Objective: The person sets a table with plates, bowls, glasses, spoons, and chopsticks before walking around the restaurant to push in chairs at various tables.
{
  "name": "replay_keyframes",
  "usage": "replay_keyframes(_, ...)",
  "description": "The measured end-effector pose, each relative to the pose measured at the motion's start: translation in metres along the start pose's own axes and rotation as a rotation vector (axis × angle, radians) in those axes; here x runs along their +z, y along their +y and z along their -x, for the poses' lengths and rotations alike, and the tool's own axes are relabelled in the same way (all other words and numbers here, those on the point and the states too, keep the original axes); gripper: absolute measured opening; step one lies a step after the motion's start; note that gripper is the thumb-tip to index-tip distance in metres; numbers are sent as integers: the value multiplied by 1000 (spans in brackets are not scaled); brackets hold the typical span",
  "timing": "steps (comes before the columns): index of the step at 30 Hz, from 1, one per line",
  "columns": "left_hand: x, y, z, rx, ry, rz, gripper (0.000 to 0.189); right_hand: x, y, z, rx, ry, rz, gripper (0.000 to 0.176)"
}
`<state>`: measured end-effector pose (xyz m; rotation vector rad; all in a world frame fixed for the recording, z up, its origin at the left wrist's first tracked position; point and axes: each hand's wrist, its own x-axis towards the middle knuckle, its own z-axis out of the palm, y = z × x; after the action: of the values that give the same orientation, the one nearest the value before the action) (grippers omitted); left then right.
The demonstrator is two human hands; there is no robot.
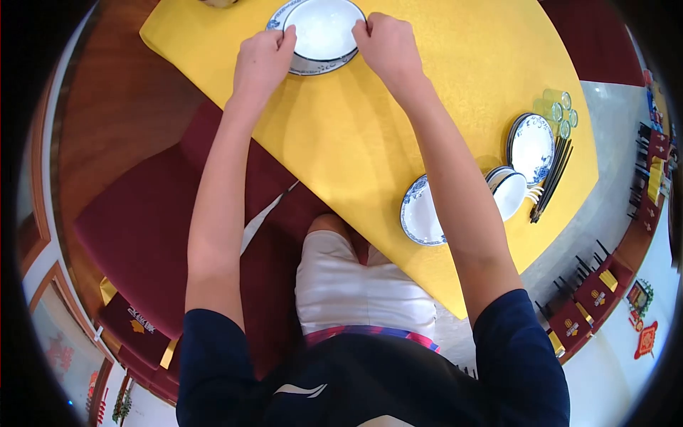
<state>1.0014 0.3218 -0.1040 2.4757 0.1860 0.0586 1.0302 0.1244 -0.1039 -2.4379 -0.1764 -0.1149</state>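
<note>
Two hands (324, 51) gripping white bowl (321, 28), patterned plate (313, 69) beneath, yellow tablecloth (320, 135)

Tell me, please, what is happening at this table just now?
A person is gripping a white bowl by its rim, left hand on one side and right hand on the other. It is over a blue-patterned plate on the yellow tablecloth; whether it touches the plate is hard to tell. To the right stand stacked plates, bowls, white spoons, dark chopsticks and glasses.
</note>
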Motion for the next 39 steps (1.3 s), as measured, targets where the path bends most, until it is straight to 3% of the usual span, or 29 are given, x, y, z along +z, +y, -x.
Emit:
replay_keyframes(8, -2, -3, -11, -3, -70, -65, 48, 7, 1, -6, 102, 18, 71, 27)
replay_keyframes(11, 8, -15, -9, 127, 54, -91, 52, 0, 7, 2, 65, 12, 122, 31)
replay_keyframes(12, 10, -14, -9, 177, 103, -44, 55, -14, 12, 3, 74, 15, 222, 34)
replay_keyframes(14, -2, 1, -9, -26, 32, -191, 59, -68, 15, 31, 127, 130, 263, 25)
replay_keyframes(16, -14, 42, 12, -83, 100, -54, 57, -143, 2, 83, 142, 280, -227, 31)
replay_keyframes(17, -7, 57, 22, -63, 79, -42, 57, -166, 23, 108, 207, 311, -119, 32)
replay_keyframes(19, 16, 90, 58, -39, -102, -22, 51, -202, 65, 160, 341, 354, 31, 33)
replay_keyframes(20, 37, 126, 86, -16, -196, 160, 49, -218, 84, 179, 407, 366, 78, 34)
replay_keyframes(21, 65, 147, 113, 100, -214, 216, 46, -230, 107, 199, 490, 323, 174, 39)
replay_keyframes(22, 79, 170, 129, 58, -484, 239, 46, -239, 126, 214, 572, 283, 269, 44)
replay_keyframes(23, 92, 196, 143, 56, -631, 188, 47, -245, 134, 227, 585, 289, 267, 44)
replay_keyframes(25, 124, 224, 170, 214, -724, 134, 49, -253, 143, 248, 827, 42, 329, 43)
replay_keyframes(26, 134, 231, 182, 215, -741, 130, 49, -253, 144, 255, 845, 39, 328, 43)
replay_keyframes(29, 153, 233, 201, 400, -618, 243, 47, -243, 147, 266, 772, 0, 247, 39)
replay_keyframes(36, 154, 227, 193, 423, -661, 351, 46, -244, 158, 264, 549, -85, 245, 32)
replay_keyframes(39, 152, 229, 194, 347, -747, 387, 43, -249, 157, 269, 542, -85, 215, 29)
